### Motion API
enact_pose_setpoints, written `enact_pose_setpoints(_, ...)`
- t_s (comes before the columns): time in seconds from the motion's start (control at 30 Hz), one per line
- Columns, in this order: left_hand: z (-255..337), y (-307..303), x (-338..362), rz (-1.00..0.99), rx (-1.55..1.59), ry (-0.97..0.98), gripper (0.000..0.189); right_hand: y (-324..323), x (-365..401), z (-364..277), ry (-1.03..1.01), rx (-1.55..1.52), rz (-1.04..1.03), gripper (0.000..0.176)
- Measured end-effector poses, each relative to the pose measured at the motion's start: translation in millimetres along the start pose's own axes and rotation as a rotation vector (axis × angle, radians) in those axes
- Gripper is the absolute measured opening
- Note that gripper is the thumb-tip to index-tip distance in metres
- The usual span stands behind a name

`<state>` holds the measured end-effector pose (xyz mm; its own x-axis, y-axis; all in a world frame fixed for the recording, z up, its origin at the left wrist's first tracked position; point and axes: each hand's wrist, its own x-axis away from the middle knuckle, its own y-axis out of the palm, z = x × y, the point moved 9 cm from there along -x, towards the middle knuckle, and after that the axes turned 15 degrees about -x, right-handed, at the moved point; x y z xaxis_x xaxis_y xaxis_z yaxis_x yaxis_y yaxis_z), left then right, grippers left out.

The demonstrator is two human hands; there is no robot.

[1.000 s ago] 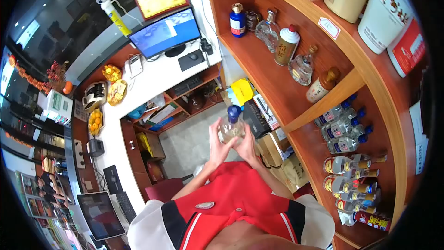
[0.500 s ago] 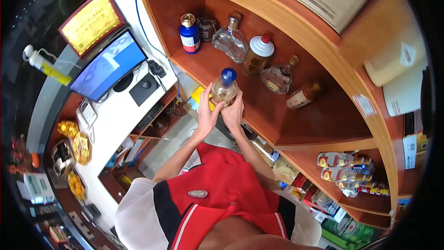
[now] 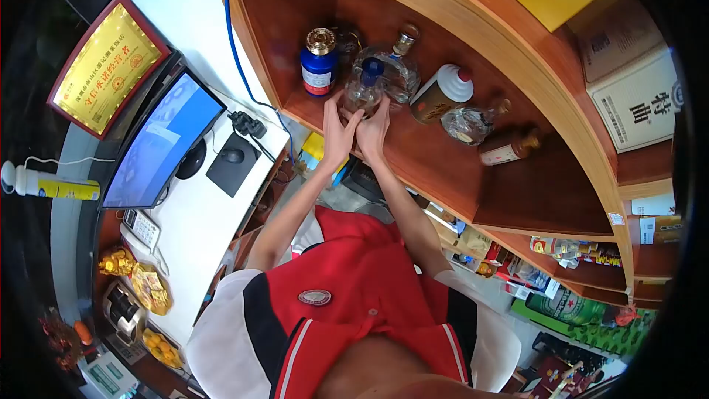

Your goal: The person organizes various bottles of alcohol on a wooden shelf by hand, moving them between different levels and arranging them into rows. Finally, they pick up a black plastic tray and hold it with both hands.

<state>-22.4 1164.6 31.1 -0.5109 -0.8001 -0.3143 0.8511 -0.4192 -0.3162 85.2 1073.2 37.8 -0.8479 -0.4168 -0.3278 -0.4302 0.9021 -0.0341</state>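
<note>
A clear glass bottle with a blue cap (image 3: pixel 363 91) is held between both my hands, at the front of the shelf compartment (image 3: pixel 450 185). My left hand (image 3: pixel 339 130) wraps its left side and my right hand (image 3: pixel 373 127) its right side, thumbs meeting low on the glass. Just left of it stands a blue bottle with a gold cap (image 3: pixel 318 63). Behind, a flat clear decanter (image 3: pixel 399 66) is partly covered by the held bottle. To the right are a brown bottle with a white top and red cap (image 3: pixel 442 94), a rounded glass bottle (image 3: pixel 470 124) and a small labelled brown bottle (image 3: pixel 509 149).
On the left, a white desk (image 3: pixel 188 233) carries a monitor (image 3: pixel 164 144), a mouse (image 3: pixel 232 155) and a telephone (image 3: pixel 140 232). The curved wooden shelf edge (image 3: pixel 509 52) arches over the compartment. A blue cable (image 3: pixel 230 29) hangs beside it. More bottles (image 3: pixel 572 249) lie lower right.
Both hands have carried the blue-capped bottle forward into the shelf compartment, near the blue bottle and the decanter. The head view has shifted.
</note>
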Motion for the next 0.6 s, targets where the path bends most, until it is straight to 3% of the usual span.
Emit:
enact_pose_setpoints(0.17,-7,-9,-19,0.099,-0.093,-0.034,0.053,19,-16,1,-0.088,0.142,0.048,0.086)
enact_pose_setpoints(0.6,-47,4,-12,0.027,0.121,-0.133,0.048,34,-24,14,-0.041,0.248,0.061,0.094)
